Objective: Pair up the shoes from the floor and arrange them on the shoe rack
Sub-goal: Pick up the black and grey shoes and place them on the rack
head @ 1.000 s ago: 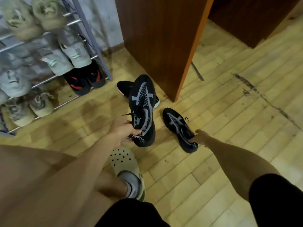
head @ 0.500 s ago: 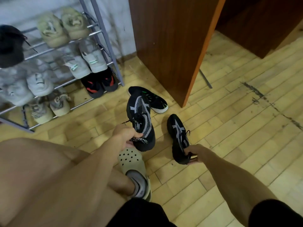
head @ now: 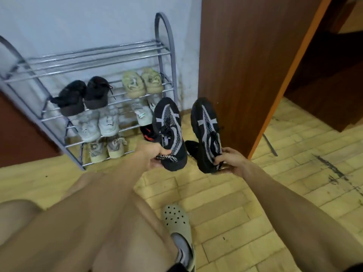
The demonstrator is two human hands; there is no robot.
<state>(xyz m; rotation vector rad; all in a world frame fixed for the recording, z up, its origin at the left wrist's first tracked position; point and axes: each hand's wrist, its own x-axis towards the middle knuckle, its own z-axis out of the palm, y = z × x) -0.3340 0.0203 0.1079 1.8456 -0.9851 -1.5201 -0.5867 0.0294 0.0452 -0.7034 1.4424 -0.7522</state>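
I hold two matching black shoes with grey straps, toes pointing up and away. My left hand (head: 152,154) grips the heel of the left black shoe (head: 169,132). My right hand (head: 230,160) grips the heel of the right black shoe (head: 206,134). Both are raised above the floor, side by side, just right of the grey metal shoe rack (head: 167,46). The rack's top shelf is bare. Lower shelves carry a dark pair (head: 84,95), a beige pair (head: 142,83), white pairs (head: 98,124) and a tan pair (head: 107,150).
One more black shoe (head: 191,147) lies on the wooden floor, partly hidden behind the held pair. A black-and-red shoe (head: 147,133) shows at the rack's lower right. A tall brown cabinet (head: 245,65) stands right of the rack. My foot wears a beige clog (head: 177,218).
My right hand picked the second black shoe off the floor and raised it beside the one in my left hand. My view turned up toward the rack.
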